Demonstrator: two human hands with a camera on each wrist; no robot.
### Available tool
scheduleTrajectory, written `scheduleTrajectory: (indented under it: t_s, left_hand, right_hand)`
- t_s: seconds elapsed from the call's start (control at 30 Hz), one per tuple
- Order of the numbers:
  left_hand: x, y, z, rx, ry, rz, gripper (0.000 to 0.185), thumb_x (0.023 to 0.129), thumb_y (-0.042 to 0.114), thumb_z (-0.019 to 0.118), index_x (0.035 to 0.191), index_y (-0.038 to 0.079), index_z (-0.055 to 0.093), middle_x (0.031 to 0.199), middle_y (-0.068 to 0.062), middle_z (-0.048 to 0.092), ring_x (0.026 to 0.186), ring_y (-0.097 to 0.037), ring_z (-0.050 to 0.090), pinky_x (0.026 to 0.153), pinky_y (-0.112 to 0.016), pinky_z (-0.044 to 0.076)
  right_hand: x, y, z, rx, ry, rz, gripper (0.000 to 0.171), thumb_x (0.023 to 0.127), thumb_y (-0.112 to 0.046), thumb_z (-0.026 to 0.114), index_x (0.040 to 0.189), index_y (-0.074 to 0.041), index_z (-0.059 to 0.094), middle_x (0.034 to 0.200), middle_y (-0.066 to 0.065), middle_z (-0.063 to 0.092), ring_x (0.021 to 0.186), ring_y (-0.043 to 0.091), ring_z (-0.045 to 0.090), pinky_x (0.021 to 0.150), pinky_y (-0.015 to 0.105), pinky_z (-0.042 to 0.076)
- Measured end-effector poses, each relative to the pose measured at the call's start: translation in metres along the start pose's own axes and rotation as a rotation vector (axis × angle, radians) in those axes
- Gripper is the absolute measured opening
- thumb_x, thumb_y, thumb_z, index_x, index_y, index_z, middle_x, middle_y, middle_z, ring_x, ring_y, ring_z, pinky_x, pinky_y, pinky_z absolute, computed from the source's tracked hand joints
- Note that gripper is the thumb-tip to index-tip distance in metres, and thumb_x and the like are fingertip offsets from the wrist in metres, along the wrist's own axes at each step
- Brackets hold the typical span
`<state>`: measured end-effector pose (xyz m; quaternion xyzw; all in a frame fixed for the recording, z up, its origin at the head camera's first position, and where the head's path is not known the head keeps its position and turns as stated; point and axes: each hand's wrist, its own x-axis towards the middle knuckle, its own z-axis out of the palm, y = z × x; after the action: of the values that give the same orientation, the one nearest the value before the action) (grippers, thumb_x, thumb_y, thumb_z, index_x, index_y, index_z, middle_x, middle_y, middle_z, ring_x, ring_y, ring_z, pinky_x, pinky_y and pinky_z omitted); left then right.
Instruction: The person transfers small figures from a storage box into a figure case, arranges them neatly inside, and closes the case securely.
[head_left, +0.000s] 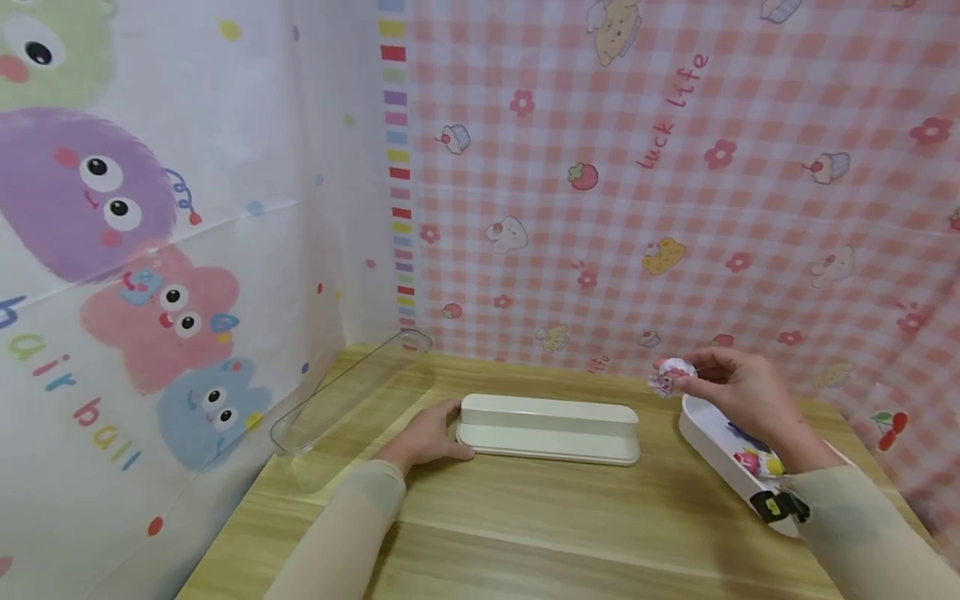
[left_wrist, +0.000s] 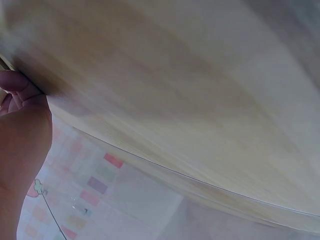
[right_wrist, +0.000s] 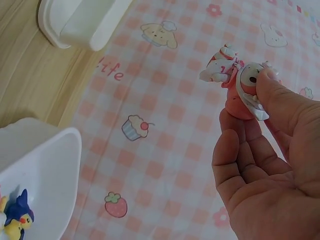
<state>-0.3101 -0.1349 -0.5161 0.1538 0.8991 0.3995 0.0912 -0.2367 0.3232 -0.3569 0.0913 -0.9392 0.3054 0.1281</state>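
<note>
A long white box (head_left: 550,427) lies in the middle of the wooden table (head_left: 525,525). My left hand (head_left: 427,435) rests against its left end, fingers relaxed; in the left wrist view only part of the left hand (left_wrist: 22,150) shows against blurred wood. My right hand (head_left: 731,385) is raised above a white tray (head_left: 712,446) at the right and pinches a small pink and white figurine (head_left: 671,377) between thumb and fingers. The right wrist view shows the figurine (right_wrist: 235,85) held by the right hand (right_wrist: 265,150), with the box (right_wrist: 82,22) at top left.
A clear plastic lid (head_left: 348,392) leans against the left wall. The white tray (right_wrist: 45,175) holds several small toys (head_left: 759,460), among them a dark blue and yellow one (right_wrist: 17,220). Patterned cloth walls close the back and left.
</note>
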Motion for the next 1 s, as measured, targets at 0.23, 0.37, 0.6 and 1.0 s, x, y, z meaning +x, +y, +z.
scheduleTrajectory:
  t_s: [0.23,0.37,0.6,1.0]
  left_hand:
    - [0.001,-0.001,0.004,-0.039,-0.015,-0.005,0.093,0.079,0.022,0.098,0.155,0.000,0.050,0.161,-0.019,0.054,0.154,-0.037,0.046,0.129,-0.051,0.037]
    - [0.000,-0.002,0.004,-0.038,-0.009,-0.013,0.094,0.078,0.022,0.099,0.155,-0.001,0.050,0.160,-0.020,0.054,0.154,-0.037,0.046,0.129,-0.052,0.037]
    - [0.000,-0.003,0.003,0.007,0.010,-0.020,0.096,0.076,0.024,0.100,0.155,0.000,0.050,0.159,-0.020,0.055,0.152,-0.036,0.048,0.127,-0.051,0.039]
    - [0.001,-0.002,0.001,0.013,0.016,-0.017,0.096,0.075,0.022,0.100,0.154,-0.001,0.051,0.158,-0.020,0.056,0.151,-0.036,0.050,0.127,-0.050,0.040]
  right_hand:
    - [0.003,-0.008,0.007,-0.005,-0.018,0.002,0.039,0.097,-0.031,0.082,0.125,-0.003,0.075,0.109,0.016,0.080,0.089,0.006,0.070,0.067,0.019,0.057]
    - [0.007,-0.013,0.011,-0.010,-0.025,0.000,0.042,0.097,-0.032,0.082,0.127,-0.004,0.074,0.109,0.015,0.081,0.090,0.009,0.071,0.069,0.019,0.057]
    - [0.016,-0.026,0.017,-0.008,-0.039,-0.021,0.040,0.096,-0.034,0.083,0.124,-0.005,0.076,0.104,0.011,0.080,0.085,0.010,0.068,0.066,0.021,0.056]
    - [0.031,-0.051,0.035,0.031,-0.077,-0.091,0.034,0.093,-0.025,0.086,0.118,-0.004,0.077,0.100,0.012,0.080,0.083,0.012,0.070,0.065,0.020,0.056]
